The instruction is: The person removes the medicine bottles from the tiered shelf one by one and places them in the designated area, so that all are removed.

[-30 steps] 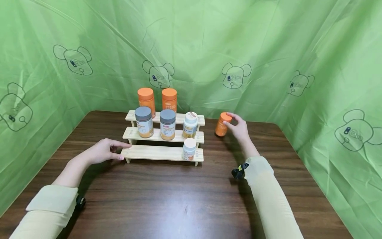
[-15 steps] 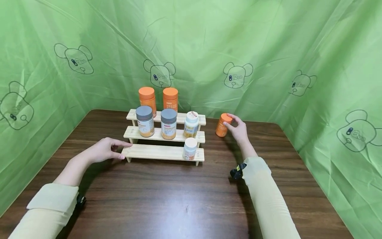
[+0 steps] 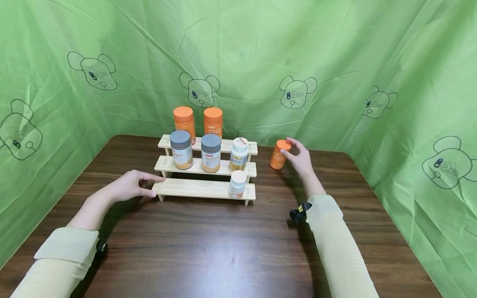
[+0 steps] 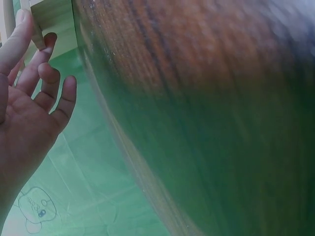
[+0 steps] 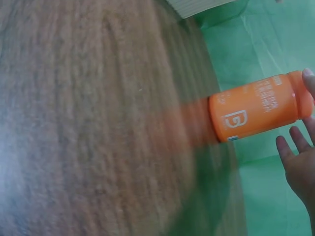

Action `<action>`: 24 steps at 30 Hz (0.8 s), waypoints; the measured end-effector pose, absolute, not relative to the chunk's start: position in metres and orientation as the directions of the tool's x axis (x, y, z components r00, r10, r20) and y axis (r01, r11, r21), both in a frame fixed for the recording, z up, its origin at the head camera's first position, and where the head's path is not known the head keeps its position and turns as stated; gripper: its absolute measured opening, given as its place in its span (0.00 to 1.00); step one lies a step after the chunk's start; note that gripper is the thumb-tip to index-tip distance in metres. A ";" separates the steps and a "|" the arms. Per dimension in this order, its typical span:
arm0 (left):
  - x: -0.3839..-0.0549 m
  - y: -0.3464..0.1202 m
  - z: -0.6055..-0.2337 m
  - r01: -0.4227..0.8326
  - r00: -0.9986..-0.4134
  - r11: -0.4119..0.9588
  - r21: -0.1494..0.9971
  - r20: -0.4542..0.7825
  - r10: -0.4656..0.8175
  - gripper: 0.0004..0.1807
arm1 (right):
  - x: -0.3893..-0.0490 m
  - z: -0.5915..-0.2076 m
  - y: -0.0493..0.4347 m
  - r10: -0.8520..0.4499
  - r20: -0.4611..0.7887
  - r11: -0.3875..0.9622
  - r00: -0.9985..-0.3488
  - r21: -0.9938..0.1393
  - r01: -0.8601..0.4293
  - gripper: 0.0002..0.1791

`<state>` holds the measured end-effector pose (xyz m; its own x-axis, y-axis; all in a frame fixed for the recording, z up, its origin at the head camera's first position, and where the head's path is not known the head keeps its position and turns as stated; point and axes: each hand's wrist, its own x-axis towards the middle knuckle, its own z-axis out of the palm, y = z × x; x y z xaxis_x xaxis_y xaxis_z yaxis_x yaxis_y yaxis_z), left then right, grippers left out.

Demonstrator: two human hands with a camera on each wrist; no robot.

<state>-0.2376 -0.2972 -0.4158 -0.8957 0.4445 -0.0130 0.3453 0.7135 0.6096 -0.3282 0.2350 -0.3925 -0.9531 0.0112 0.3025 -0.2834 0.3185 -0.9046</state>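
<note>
My right hand holds a small orange bottle by its cap with thumb and fingertips; the bottle stands on the table just right of a three-step wooden rack. In the right wrist view one fingertip touches the cap of the orange bottle and the other fingers hang beside it. My left hand rests on the table with relaxed fingers touching the rack's left end. In the left wrist view the left hand has its index finger against the rack's wood.
The rack carries two orange bottles on the top step, two grey-lidded jars and a white bottle on the middle, and a small white bottle on the bottom. Green cloth walls in the dark wooden table.
Almost nothing: my right hand's fingers have closed a little more around the orange bottle's cap. The left hand stays at the rack's end.
</note>
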 end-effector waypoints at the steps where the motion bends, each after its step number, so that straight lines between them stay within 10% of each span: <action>1: -0.237 -0.297 -0.416 0.344 -0.896 0.715 0.609 -0.014 0.444 0.28 | -0.327 -0.390 0.235 0.014 0.300 0.324 -0.954 -0.904 -0.279 0.30; 24: -0.237 -0.297 -0.415 0.369 -0.891 0.719 0.589 0.004 0.454 0.28 | -0.326 -0.335 0.221 -0.052 0.249 0.359 -0.967 -0.899 -0.250 0.32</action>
<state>-0.2368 -0.2971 -0.4153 -0.8911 0.4537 0.0039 0.3686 0.7189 0.5893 -0.3260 0.2214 -0.3354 -0.9672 -0.0516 0.2488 -0.2504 0.3594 -0.8989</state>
